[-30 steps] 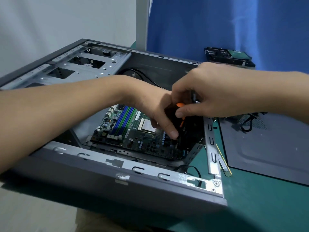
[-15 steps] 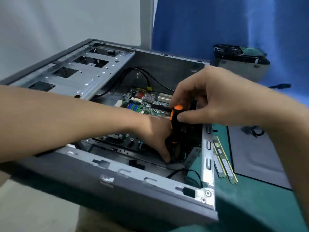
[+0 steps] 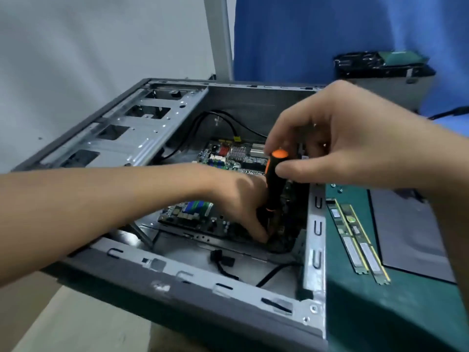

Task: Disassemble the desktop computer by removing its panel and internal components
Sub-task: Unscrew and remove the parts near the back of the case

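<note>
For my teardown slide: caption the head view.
Right hand pinches the screwdriver, left hand holds its base, inside the open case.

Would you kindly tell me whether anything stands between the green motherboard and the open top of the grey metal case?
Yes. The left hand and the right hand, pinching the black-and-orange screwdriver, are over the right side of the green motherboard. Black cables loop near its far edge. No panel covers the grey metal case.

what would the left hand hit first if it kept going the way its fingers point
Probably the motherboard: the left hand points down into the case beside the screwdriver, fingertips near the board's dark corner. Depth there is unclear.
</note>
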